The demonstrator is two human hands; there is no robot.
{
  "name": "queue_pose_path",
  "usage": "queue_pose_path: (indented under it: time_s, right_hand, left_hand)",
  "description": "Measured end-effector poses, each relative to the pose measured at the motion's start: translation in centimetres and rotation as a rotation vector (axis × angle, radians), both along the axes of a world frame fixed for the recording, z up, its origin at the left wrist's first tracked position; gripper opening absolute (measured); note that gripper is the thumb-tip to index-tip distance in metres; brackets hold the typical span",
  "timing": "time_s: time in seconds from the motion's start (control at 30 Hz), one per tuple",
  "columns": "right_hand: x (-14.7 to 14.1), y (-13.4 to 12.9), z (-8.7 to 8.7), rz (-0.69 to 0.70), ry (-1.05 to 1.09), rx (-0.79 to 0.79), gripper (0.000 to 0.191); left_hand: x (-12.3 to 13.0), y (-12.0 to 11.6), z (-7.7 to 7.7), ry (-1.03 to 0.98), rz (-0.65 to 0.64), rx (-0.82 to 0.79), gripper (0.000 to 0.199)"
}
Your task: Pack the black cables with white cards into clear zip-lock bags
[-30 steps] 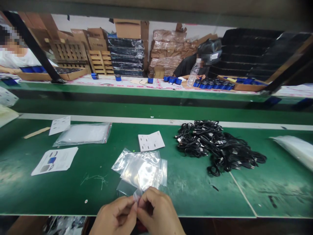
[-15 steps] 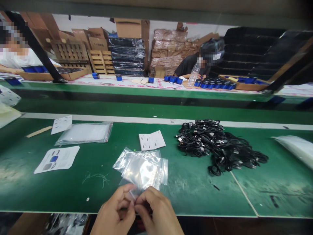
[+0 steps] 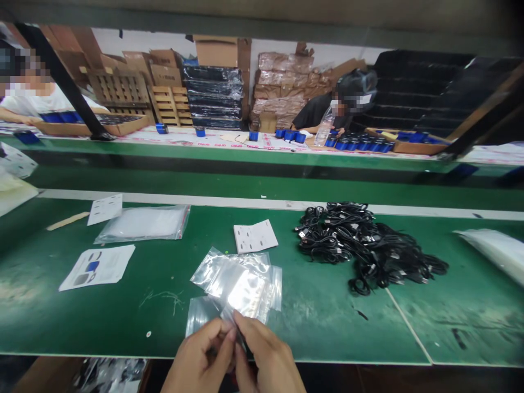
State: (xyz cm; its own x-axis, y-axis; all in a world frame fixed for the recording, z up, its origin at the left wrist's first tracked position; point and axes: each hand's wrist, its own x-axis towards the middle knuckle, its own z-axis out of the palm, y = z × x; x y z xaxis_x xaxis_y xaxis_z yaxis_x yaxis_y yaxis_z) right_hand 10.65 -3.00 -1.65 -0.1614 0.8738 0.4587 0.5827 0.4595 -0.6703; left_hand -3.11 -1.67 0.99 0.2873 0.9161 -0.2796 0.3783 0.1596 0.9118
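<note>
Near the table's front edge, my left hand and my right hand are close together, both with fingers pinched on a clear plastic bag. Part of that bag spreads out to the left, over my left hand; the rest is hidden by my fingers. Just beyond lies a loose pile of clear zip bags, overlapping and shiny. A folded white leaflet with small printed drawings rests behind the pile.
Right of the bags lies a heap of black cables. Printed sheets and a filled plastic bag lie left. A white plastic package is far right. Beyond a raised ledge, two people sit among blue items.
The bag in my hands has swung out to the left and now shows flat beside the pile. My hands have shifted slightly to the right and stay pinched together.
</note>
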Motion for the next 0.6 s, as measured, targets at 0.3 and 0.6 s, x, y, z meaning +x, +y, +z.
queue_pose_path:
  time_s: [0.3, 0.6]
  right_hand:
    - [0.9, 1.1, 2.7, -0.122, -0.484, -0.021, 0.021]
    - [2.7, 10.3, 8.2, -0.074, -0.498, -0.294, 0.04]
  left_hand:
    - [0.8, -0.2, 0.1, 0.21, 0.115, 0.493, 0.03]
    - [0.5, 0.4, -1.9, 0.075, 0.229, 0.295, 0.029]
